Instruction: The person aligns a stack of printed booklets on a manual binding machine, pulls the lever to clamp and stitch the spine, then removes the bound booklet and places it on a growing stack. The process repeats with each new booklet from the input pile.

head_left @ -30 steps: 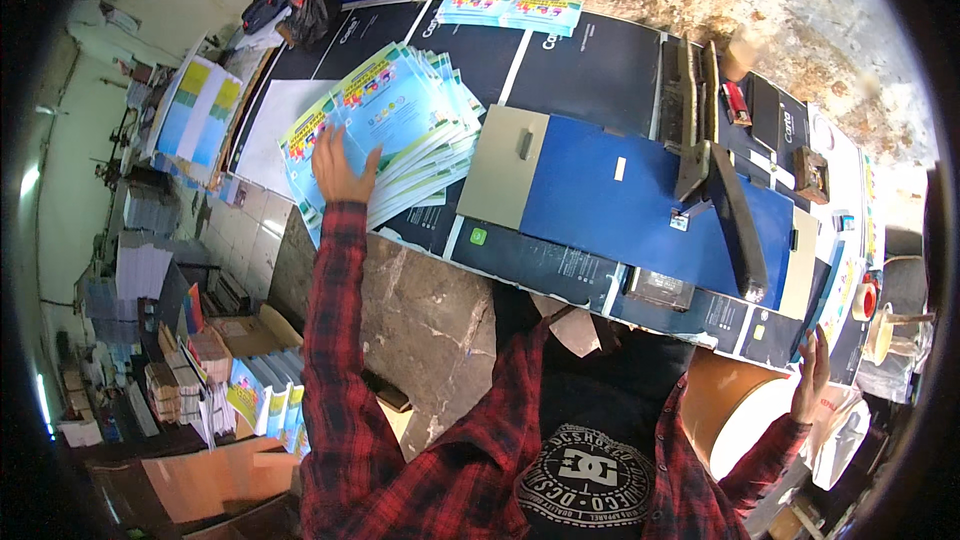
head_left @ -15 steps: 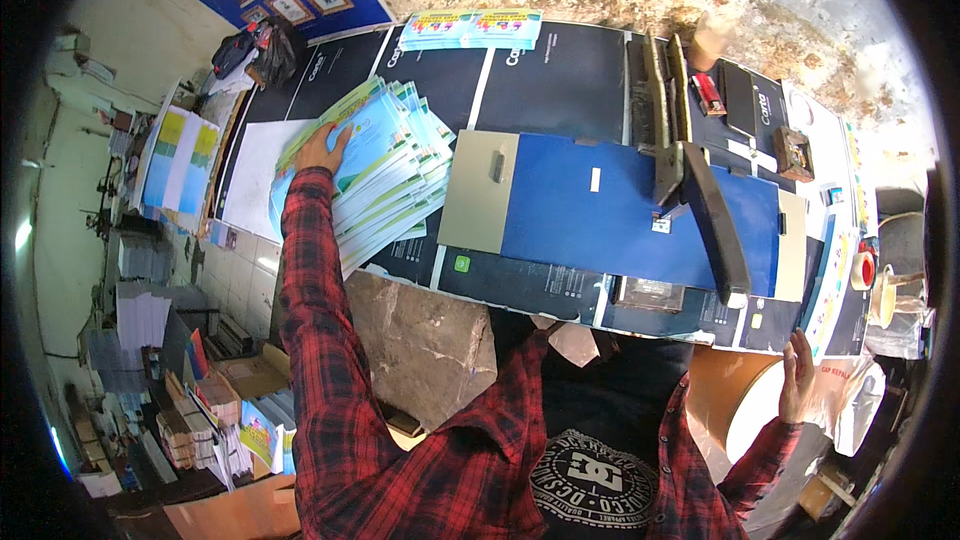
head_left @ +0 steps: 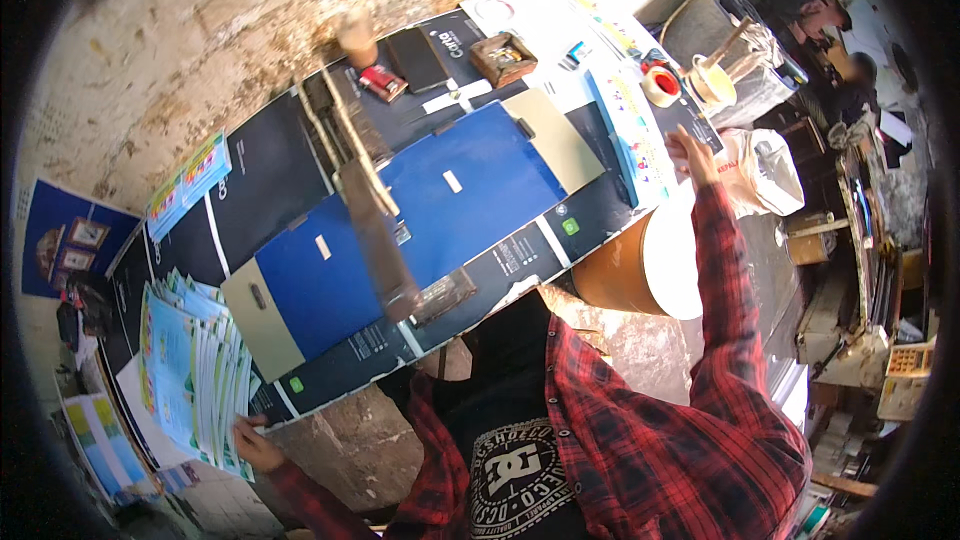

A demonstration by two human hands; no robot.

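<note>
At the lower left, my left hand (head_left: 258,447) is at the near edge of a fanned pile of blue-green printed booklets (head_left: 190,360). Its fingers look apart, with no grip on the pile visible. My right hand (head_left: 692,155) reaches over the table's right end, beside printed sheets (head_left: 636,135) with a colourful border and below a roll of red-and-white tape (head_left: 660,86). Its fingers are partly bent, thumb apart, and nothing shows in them. Between the hands lies a long blue board (head_left: 470,165) with beige ends, crossed by a lever arm (head_left: 378,250).
Along the wall side stand a cup of brown drink (head_left: 357,38), a red pack (head_left: 384,83), a black flat case (head_left: 418,60) and a small wooden box (head_left: 502,60). More booklets (head_left: 190,185) lie at the far left. An orange-brown drum (head_left: 640,265) stands by the near edge.
My view has swung to the right. My left hand has left the top of the booklet pile for its near edge. My right hand has moved up and forward over the table's right end.
</note>
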